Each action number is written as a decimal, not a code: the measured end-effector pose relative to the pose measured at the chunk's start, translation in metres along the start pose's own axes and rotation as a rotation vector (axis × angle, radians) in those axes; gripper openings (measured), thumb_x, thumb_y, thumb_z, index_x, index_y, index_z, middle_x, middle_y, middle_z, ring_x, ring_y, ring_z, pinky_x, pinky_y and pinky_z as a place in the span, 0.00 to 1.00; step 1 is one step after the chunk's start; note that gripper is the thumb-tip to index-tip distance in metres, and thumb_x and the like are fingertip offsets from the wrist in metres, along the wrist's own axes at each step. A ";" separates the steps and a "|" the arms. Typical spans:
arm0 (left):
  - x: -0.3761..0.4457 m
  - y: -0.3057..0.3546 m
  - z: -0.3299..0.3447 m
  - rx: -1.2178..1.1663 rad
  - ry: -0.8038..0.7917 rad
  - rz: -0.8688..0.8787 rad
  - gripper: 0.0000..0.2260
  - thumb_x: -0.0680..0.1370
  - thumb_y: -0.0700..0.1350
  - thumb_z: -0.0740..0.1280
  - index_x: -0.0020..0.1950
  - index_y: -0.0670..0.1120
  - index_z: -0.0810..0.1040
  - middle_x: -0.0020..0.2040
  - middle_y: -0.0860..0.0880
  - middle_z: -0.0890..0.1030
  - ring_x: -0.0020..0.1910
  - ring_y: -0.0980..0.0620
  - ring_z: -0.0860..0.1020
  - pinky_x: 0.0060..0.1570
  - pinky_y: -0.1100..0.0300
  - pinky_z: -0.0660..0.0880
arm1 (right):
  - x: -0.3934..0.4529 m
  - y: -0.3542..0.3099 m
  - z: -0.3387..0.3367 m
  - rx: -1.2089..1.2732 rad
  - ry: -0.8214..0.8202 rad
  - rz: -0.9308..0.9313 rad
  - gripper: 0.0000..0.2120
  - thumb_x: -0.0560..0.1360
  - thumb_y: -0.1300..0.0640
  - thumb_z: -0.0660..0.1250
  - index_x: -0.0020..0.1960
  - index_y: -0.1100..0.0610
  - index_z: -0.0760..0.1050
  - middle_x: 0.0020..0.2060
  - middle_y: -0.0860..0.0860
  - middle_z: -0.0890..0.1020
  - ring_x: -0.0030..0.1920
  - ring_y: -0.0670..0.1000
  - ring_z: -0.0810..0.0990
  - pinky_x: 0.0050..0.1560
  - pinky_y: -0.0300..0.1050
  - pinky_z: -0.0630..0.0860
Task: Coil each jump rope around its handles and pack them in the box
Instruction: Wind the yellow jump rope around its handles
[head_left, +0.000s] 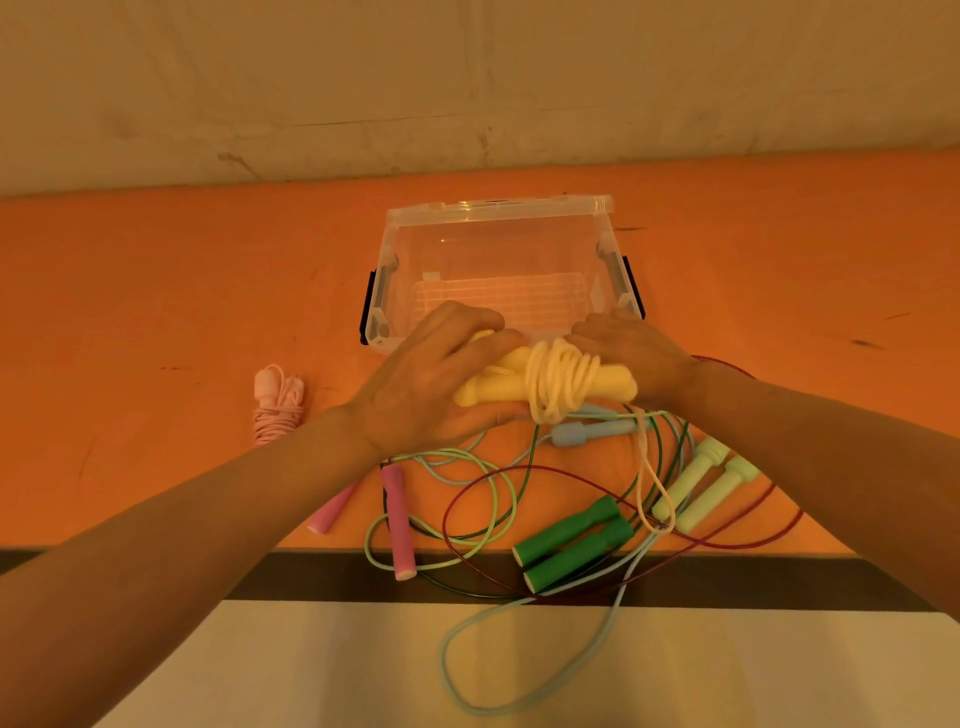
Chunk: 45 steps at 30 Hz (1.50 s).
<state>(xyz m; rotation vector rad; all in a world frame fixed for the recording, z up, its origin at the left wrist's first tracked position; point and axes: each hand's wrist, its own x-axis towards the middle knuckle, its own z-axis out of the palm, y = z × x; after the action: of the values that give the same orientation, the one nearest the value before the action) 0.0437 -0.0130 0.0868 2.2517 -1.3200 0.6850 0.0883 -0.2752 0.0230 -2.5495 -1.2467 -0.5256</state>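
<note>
Over the orange table (156, 270), left hand (415, 384) and right hand (631, 356) clasp the yellow jump rope (556, 382) between them.

An orange table (156, 291) is filling the middle of the view, showing dark scuffs and scratches across its surface. A dark band (322, 577) is running along its near edge. A pale wall (467, 78) is rising behind it, and a pale floor (332, 670) is lying below.
</note>
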 end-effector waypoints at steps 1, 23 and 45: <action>0.003 -0.002 0.000 -0.008 0.025 -0.039 0.23 0.74 0.54 0.71 0.59 0.35 0.77 0.51 0.37 0.77 0.49 0.41 0.76 0.52 0.51 0.72 | 0.001 -0.001 0.001 0.018 0.017 0.021 0.09 0.77 0.50 0.55 0.50 0.54 0.70 0.35 0.55 0.78 0.37 0.56 0.77 0.40 0.49 0.72; 0.023 -0.020 0.021 -0.153 0.304 -0.914 0.18 0.74 0.61 0.65 0.53 0.49 0.80 0.46 0.50 0.76 0.51 0.48 0.74 0.50 0.59 0.69 | 0.014 -0.012 0.022 -0.153 -0.042 0.043 0.11 0.77 0.61 0.60 0.59 0.56 0.67 0.38 0.52 0.80 0.36 0.55 0.78 0.38 0.48 0.72; -0.004 -0.055 0.014 0.297 0.049 -1.069 0.26 0.76 0.61 0.63 0.66 0.46 0.74 0.50 0.37 0.76 0.52 0.38 0.74 0.49 0.49 0.70 | 0.020 -0.030 0.019 0.463 0.100 0.315 0.12 0.77 0.68 0.61 0.59 0.67 0.76 0.43 0.54 0.77 0.40 0.33 0.73 0.43 0.19 0.66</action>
<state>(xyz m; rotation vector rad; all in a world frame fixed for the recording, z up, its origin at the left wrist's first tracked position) 0.0932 0.0057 0.0663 2.6688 0.1320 0.5146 0.0793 -0.2359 0.0165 -2.2289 -0.7950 -0.2538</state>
